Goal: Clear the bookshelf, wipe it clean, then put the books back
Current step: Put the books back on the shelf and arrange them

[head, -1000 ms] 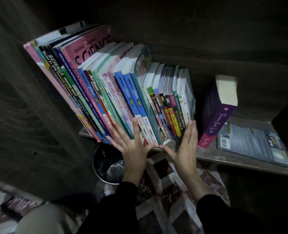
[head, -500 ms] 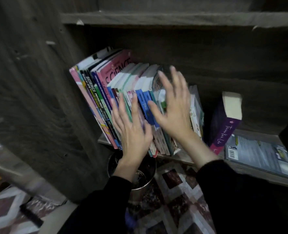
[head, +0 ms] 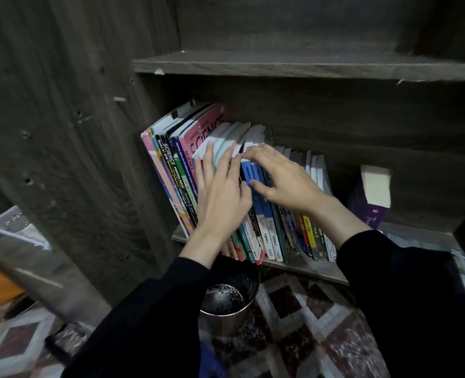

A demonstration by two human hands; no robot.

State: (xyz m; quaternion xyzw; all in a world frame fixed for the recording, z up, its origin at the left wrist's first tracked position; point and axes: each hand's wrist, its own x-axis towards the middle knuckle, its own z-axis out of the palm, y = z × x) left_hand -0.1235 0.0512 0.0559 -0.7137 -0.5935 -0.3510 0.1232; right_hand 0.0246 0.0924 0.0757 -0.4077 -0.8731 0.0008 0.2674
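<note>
The books (head: pixel 176 173) stand in a row on the shelf (head: pixel 307 268), leaning left against the side panel (head: pixel 89 159). Right of the books, apart from them, stands a thick book (head: pixel 367 211). Above the books runs an upper shelf (head: pixel 280 64). Below them, on the floor, stands a bin (head: pixel 225 304). The left hand (head: pixel 220 197) lies flat on the books' spines; the right hand (head: pixel 288 181), beside it, hooks over their tops.

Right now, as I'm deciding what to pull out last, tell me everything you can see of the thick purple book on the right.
The purple book is thick, with a purple cover, pale script lettering on its spine and a cream page block facing up. It stands tilted on the shelf, apart from the row of books, with a dark gap between them. Nothing else visibly touches it.
</note>
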